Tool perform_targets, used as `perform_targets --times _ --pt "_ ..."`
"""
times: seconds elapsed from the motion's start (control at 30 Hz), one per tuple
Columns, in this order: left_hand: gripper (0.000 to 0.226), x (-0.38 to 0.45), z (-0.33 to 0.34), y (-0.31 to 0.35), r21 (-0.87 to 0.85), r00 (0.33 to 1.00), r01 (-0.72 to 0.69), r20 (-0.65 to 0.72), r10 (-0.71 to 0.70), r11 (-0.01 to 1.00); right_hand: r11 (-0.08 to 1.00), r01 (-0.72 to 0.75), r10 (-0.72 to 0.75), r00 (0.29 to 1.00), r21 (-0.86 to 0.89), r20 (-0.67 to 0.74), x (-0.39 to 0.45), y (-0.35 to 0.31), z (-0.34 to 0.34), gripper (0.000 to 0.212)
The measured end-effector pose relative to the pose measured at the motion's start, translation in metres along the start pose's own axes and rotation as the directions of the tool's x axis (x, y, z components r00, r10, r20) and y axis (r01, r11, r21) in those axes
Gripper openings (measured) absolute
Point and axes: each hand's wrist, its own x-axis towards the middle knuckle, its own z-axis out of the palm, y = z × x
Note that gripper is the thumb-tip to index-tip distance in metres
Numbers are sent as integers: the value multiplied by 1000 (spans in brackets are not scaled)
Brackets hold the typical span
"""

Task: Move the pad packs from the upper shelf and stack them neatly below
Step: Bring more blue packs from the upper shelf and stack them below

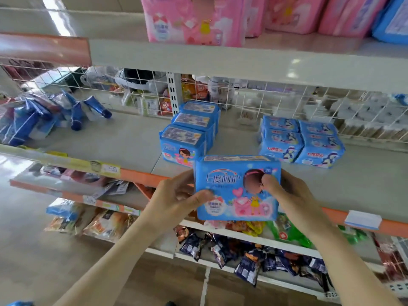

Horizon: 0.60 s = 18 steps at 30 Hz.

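A blue pad pack (231, 184) with a cartoon girl is held upright in front of the middle shelf's edge. My left hand (176, 195) grips its left side and my right hand (287, 193) grips its right side, thumbs on the front. Behind it on the middle shelf (132, 138) stands a row of matching blue pad packs (189, 133). To their right lies a second group of blue pad packs (302, 141) with a different print. Pink pad packs (194, 21) stand on the upper shelf (242, 60).
Blue tubes and boxes (44, 120) lie at the middle shelf's left end. A white wire grid (276, 96) backs the shelf. Snack bags (254, 257) fill the lower shelves. An orange price rail (362, 221) with a clear tag holder runs along the shelf's front edge.
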Motion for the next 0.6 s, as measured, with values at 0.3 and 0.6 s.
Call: perform_targets --times 0.3,0.6 --pt "47 4 -65 -45 31 997 -43 58 41 999 993 -70 70 998 -91 1 19 -16 72 28" --pt "33 21 -125 -90 -29 993 41 113 -37 999 986 -40 32 998 -162 -56 39 -10 147 49"
